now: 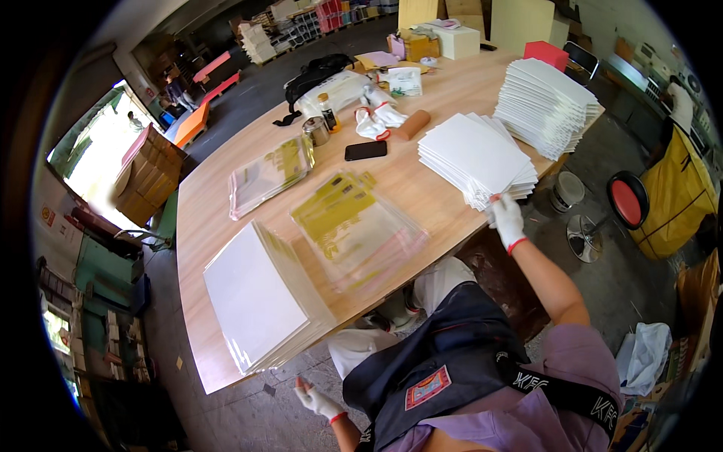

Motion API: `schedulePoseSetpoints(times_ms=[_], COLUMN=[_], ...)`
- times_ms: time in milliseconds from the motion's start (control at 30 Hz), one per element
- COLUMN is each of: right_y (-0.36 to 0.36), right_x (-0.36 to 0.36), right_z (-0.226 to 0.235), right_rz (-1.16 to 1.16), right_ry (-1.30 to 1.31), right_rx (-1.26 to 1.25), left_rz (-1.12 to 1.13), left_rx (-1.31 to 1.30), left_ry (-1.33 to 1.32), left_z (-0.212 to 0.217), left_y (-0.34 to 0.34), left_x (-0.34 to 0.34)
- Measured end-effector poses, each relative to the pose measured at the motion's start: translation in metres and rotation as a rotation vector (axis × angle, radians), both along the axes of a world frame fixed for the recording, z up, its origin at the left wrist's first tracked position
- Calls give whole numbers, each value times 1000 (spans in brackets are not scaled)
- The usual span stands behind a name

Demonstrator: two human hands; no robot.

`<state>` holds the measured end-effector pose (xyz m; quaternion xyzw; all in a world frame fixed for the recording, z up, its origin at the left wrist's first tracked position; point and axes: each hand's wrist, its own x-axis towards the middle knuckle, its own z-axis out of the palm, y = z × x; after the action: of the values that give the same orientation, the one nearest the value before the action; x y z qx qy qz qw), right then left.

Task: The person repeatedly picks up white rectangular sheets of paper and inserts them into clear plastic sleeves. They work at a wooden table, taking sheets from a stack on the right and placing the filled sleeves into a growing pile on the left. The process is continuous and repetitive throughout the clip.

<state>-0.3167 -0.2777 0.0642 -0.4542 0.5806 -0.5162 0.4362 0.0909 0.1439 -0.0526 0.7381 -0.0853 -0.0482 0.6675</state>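
The right hand [506,218], in a white glove with a red cuff, reaches up and forward to the near corner of a fanned stack of white rectangular sheets [476,158]; its fingers pinch the lowest corner of that stack, closed on the edge of a sheet or two. The stack lies directly ahead of this hand, its long side running away from the person toward the far end of the tabletop [203,226]. The left hand [316,399], gloved the same way, hangs low beside the body, below the tabletop's edge, fingers spread and holding nothing. It is well apart from the white sheets, so the right hand is by far the nearer.

Beyond the right hand stands a taller pile of white sheets [546,105]. To its left, nearer the person's middle, lies a loose heap of clear plastic sleeves with yellow print [358,226]; further left sits a thick stack of bagged white sheets [256,297].

The tabletop is pale wood grain, long and wide. Around it is a workshop with a grey concrete floor, cardboard boxes and a red-seated stool [627,200].
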Motion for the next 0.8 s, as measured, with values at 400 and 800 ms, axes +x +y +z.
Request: schedulePoseSetpoints(times_ms=[400, 800], right_y=[-54, -15], right_x=[-56, -103], right_z=[-1, -25], right_rz=[-53, -31], right_ry=[-203, -604], right_rx=[323, 135], left_rz=[-758, -921], left_rx=[340, 727], left_ry=[-894, -1248], left_z=[79, 90], left_y=[-140, -264], left_x=[-86, -81])
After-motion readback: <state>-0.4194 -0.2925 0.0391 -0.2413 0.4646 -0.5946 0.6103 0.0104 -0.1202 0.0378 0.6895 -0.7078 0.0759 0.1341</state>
